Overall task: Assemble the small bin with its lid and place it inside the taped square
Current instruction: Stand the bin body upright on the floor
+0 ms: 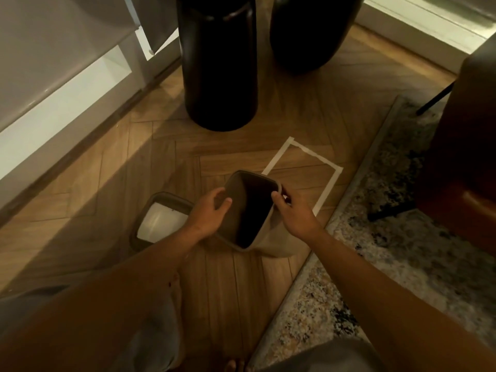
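Observation:
A small beige bin (279, 242) with a grey-brown rim stands tilted on the wooden floor, its dark open mouth facing me. My left hand (212, 213) grips the left side of the rim, thumb inside. On the right side of the rim my right hand (292, 210) holds on with its fingers curled over the edge. The lid (158, 218), a grey-brown frame with a white flap, lies flat on the floor just left of the bin, partly behind my left wrist. The taped square (326, 181) of white tape is on the floor right behind the bin, nothing inside it.
Two tall black vases (218, 65) (311, 33) stand beyond the square. A patterned rug (375, 264) borders the square on the right, with a brown chair (467, 146) on it. White furniture (53, 87) runs along the left. My knees are at the bottom.

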`<state>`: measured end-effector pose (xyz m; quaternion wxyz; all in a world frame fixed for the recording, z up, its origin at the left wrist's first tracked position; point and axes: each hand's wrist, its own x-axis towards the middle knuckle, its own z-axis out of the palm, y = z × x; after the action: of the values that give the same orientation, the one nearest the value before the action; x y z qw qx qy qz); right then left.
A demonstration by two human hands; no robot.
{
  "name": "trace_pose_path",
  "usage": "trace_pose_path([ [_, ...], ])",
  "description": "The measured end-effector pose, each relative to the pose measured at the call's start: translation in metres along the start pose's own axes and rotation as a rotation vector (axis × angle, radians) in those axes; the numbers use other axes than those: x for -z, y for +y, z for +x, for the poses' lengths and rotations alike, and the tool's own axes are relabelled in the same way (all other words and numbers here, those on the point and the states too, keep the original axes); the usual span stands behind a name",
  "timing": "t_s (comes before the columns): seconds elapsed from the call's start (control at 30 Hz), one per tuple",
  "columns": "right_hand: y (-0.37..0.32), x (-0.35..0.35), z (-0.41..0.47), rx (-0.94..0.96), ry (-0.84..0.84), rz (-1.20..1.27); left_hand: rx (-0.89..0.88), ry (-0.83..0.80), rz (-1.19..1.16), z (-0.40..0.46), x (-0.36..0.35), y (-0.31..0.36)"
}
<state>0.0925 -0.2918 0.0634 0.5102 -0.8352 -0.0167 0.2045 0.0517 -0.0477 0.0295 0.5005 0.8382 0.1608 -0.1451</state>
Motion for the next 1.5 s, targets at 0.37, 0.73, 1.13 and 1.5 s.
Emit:
trace_pose_path([
  [0.37,0.014,0.002,-0.012,-0.003,0.294,-0.137,0.038,-0.157,0.017,0.027,-0.007,-0.025],
  [0.73,0.004,0.009,-0.011,-0.116,0.304,-0.129,-0.089,-0.091,0.198,0.031,0.013,-0.009],
  [1.13,0.010,0.011,-0.046,-0.150,0.188,-0.165,-0.167,-0.113,0.202,0.024,0.024,0.015],
  [1.5,0.024,0.020,-0.075,-0.286,0.118,-0.257,-0.148,-0.184,0.219,0.008,0.004,0.018],
])
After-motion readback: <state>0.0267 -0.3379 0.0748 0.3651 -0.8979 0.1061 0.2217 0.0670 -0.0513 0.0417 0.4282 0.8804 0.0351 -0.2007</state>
